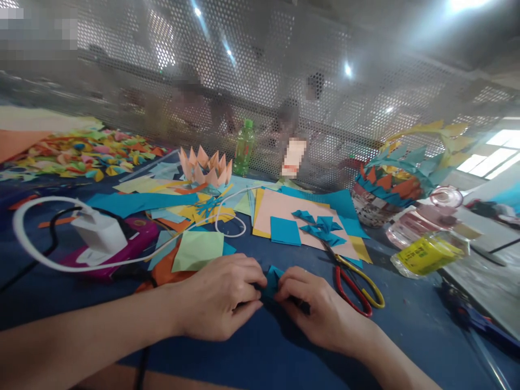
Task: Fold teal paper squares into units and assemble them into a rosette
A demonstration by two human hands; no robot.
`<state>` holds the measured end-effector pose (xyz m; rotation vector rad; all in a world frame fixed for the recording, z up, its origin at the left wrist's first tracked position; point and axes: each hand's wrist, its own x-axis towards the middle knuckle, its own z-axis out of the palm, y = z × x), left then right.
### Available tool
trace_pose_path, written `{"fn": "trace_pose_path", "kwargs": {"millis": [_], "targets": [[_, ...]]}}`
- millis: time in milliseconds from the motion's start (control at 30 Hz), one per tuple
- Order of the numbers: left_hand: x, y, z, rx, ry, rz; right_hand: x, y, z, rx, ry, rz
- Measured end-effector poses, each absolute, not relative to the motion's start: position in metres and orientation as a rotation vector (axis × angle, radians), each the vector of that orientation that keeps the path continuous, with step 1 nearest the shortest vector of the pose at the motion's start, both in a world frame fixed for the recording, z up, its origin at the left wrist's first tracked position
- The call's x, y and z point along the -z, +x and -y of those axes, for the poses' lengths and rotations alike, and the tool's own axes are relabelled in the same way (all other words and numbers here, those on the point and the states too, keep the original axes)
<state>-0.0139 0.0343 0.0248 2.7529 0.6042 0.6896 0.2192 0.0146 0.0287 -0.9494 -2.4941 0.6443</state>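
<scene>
A small folded piece of blue paper [271, 283] is between my two hands, just above the dark blue table [244, 357]. My left hand [223, 295] pinches its left side, fingers bent and closed. On its right side my right hand [311, 303] grips it between thumb and fingers. A square blue sheet [285, 231] and several folded blue pieces [325, 230] lie on a stack of pink and yellow paper [276, 208] beyond my hands. Scissors with one red and one yellow handle [357, 284] rest just beyond my right hand.
A white charger [99, 233] sits in a purple power strip [140, 233] at left, its white cable looping across the table. Pale green paper [199, 250] lies beyond my left hand. Bottles [430, 253] and a paper basket [376, 197] are at right, a pink paper crown [207, 169] farther back.
</scene>
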Motion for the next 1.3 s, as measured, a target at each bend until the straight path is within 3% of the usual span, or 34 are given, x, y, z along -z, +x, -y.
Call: {"fn": "trace_pose_path", "kwargs": {"millis": [400,967,1300], "targets": [[-0.023,-0.014,-0.029,-0.733,2.820,-0.660,-0.027,0.220,-0.015,-0.607,-0.960,2.527],[-0.014,-0.011,-0.025,-0.525,3.046,-0.672,-0.029,0.222,-0.013,-0.589,-0.945,2.564],[-0.014,-0.008,-0.025,-0.540,3.040,-0.695,-0.024,0.223,-0.012,-0.378,-0.826,2.591]]}}
